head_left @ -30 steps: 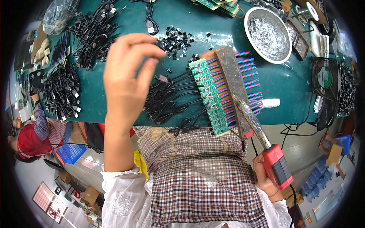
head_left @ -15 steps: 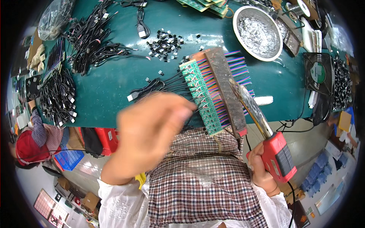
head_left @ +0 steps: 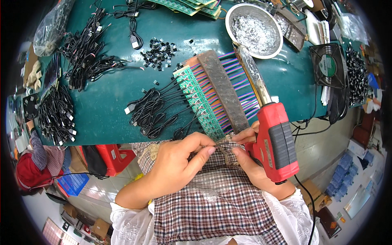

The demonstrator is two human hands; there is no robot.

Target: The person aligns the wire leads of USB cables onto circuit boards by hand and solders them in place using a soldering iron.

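My left hand (head_left: 173,163) is closed, pinching a thin dark cable (head_left: 222,144) between thumb and forefinger. My right hand (head_left: 259,173) holds a red and black soldering gun (head_left: 277,141), its metal barrel (head_left: 255,75) tilted up and away from me. The right thumb and fingers also come close around the cable's end; their exact grip on it is unclear. Just beyond both hands lies a strip of small green circuit boards (head_left: 200,104), with black USB cables (head_left: 149,116) running off to its left. A dark flat bar (head_left: 222,87) rests across coloured wires (head_left: 241,83) at its right.
A round bowl (head_left: 279,48) of silvery bits sits at the back right, near a small fan (head_left: 328,65). Small black connectors (head_left: 159,53) lie in a pile. Bundles of black cables (head_left: 55,112) cover the left side. A co-worker's sleeve (head_left: 36,145) shows at far left.
My left hand has come down and right, and now pinches the cable in front of the apron. My right hand has brought the soldering gun up and left beside it. The view has shifted slightly.
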